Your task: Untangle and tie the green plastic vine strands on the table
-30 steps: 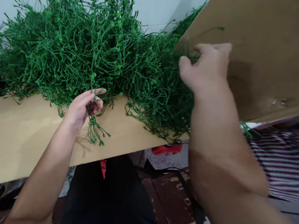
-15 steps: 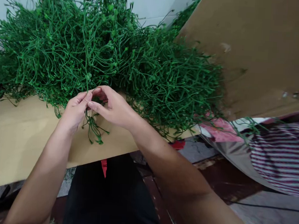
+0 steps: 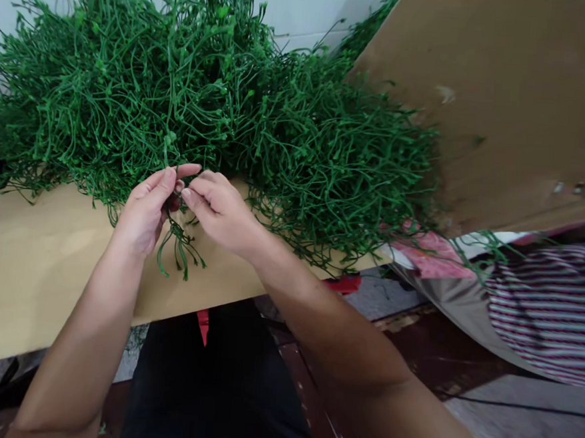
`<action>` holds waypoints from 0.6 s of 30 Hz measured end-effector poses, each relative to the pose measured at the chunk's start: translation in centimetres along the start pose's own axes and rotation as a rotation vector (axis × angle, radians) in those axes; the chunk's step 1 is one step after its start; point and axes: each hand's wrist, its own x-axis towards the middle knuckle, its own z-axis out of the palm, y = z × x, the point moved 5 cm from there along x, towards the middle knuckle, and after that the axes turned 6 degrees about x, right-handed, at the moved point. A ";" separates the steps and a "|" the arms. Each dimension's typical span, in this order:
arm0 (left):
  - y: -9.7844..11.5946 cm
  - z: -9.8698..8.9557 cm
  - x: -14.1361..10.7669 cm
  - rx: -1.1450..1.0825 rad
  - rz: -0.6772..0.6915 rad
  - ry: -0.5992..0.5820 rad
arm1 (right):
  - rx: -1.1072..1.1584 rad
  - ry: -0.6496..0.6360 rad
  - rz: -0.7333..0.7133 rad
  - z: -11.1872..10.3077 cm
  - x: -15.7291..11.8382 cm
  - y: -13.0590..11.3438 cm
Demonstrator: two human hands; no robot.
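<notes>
My left hand [image 3: 148, 205] pinches a green plastic plant stem [image 3: 183, 248] between thumb and fingers, its branched tips hanging below the hand over the board. Close beside it on the right, my right hand [image 3: 218, 207] is closed, thumb against bent fingers, near the same stem. What lies between its fingertips is too small to make out. Right behind both hands rises a large heap of green artificial stems [image 3: 145, 95] with small forked ends.
Under the heap and hands lies a tan board [image 3: 34, 254]. A brown panel [image 3: 505, 107] leans at the right. Striped cloth [image 3: 552, 304] and pink cloth [image 3: 435, 252] lie at the right. A white tiled wall [image 3: 307, 6] stands behind.
My right hand's fingers have curled closer together and shifted slightly. My left index finger now stretches out to the right. The hanging stem tips have swung a little left.
</notes>
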 end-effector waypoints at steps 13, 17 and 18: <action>-0.4 0.9 -0.2 -0.157 -0.132 0.156 | 0.384 -0.092 -0.245 2.1 -1.8 -1.1; -0.2 -0.5 0.1 -0.248 -0.171 0.213 | 0.435 -0.321 -0.355 3.0 -3.6 -5.1; 0.0 -1.0 0.2 -0.280 -0.165 0.230 | 0.436 -0.439 -0.437 3.3 -4.2 -6.9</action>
